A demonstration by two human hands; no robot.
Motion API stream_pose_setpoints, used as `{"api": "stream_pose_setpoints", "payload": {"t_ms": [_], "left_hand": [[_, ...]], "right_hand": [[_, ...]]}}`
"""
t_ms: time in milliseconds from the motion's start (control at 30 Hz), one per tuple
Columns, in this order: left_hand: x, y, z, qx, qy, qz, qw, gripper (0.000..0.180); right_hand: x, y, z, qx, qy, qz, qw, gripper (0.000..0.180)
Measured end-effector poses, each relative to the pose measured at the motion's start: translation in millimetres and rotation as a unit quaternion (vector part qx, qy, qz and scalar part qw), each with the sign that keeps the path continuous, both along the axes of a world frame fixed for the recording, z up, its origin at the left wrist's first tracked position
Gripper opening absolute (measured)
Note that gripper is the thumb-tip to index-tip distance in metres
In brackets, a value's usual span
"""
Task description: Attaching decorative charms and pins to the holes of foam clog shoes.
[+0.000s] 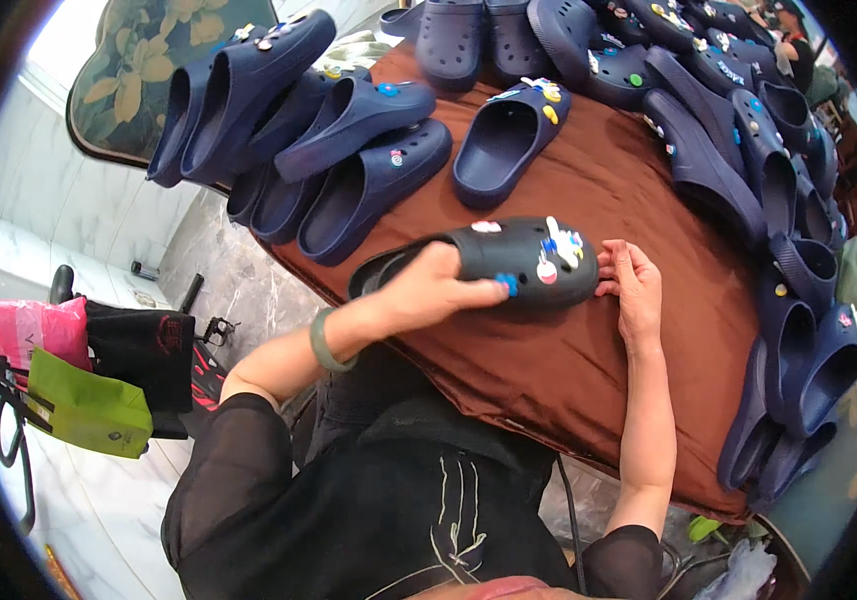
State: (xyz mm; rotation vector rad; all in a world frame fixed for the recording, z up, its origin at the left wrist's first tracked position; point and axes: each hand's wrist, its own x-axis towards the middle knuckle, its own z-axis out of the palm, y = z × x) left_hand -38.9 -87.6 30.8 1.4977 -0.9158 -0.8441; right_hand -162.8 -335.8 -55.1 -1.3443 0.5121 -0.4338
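Observation:
A dark navy clog with several small coloured charms on its top lies on the brown tablecloth in front of me. My left hand grips its side, with fingers pressing a blue charm on the near edge. My right hand touches the clog's toe end with its fingertips. A green bangle sits on my left wrist.
Several navy clogs are piled at the table's left and far side, one lone clog behind mine, and more clogs along the right edge. Pink and green bags stand on the tiled floor at left.

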Motion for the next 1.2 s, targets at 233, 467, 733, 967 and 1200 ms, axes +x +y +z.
{"api": "stream_pose_setpoints", "payload": {"t_ms": [233, 467, 733, 967, 1200], "left_hand": [[90.2, -47.7, 66.2, -0.136, 0.201, 0.159, 0.957, 0.030], [216.4, -125.1, 59.9, -0.137, -0.004, 0.018, 0.990, 0.035], [216.7, -150.0, 17.3, 0.025, -0.189, 0.163, 0.968, 0.039], [226.8, -133.4, 6.5, 0.119, -0.373, 0.185, 0.901, 0.046], [98.5, -98.8, 0.6, 0.035, -0.686, 0.182, 0.704, 0.074]], "right_hand": [[1.0, -6.3, 7.1, 0.024, -0.018, -0.047, 0.998, 0.027], [-0.6, -2.3, -0.6, -0.010, -0.029, -0.040, 0.999, 0.019], [-1.1, -8.4, -9.4, -0.004, -0.001, -0.037, 0.999, 0.016], [2.2, -10.2, -10.3, 0.004, 0.002, -0.018, 1.000, 0.017], [2.0, -11.0, -10.1, -0.029, 0.007, -0.037, 0.999, 0.018]]}}
